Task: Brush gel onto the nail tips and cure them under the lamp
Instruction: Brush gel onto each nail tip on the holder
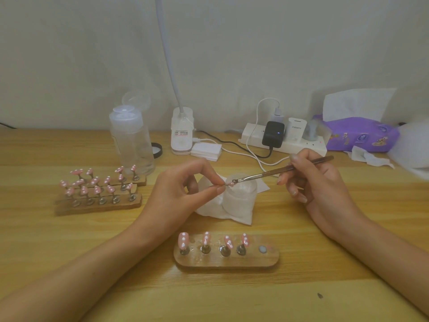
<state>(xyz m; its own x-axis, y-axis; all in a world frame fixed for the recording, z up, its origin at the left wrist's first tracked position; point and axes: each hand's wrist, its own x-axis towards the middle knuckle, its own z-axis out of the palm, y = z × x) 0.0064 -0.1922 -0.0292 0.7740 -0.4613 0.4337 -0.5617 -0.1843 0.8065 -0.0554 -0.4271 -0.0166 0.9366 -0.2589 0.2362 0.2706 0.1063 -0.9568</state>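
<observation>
My left hand [183, 189] pinches a small pink nail tip [229, 183] on its metal stand between thumb and forefinger, just over a frosted gel jar [239, 201]. My right hand [313, 182] grips a thin brush [283, 169], and its tip touches the nail tip. In front of me a wooden holder [226, 261] carries several pink nail tips with white dots; its rightmost magnet spot stands bare. At the left, wooden holders [99, 204] bear several more pink tips. The white gooseneck lamp [182, 133] stands at the back.
A clear pump bottle [132, 140] stands behind the left holders, with a black lid [156, 149] beside it. White pads [206, 151], a power strip [283, 140] with chargers and cables, and a purple tissue pack [362, 133] line the back. White tissue [209, 210] lies under the jar.
</observation>
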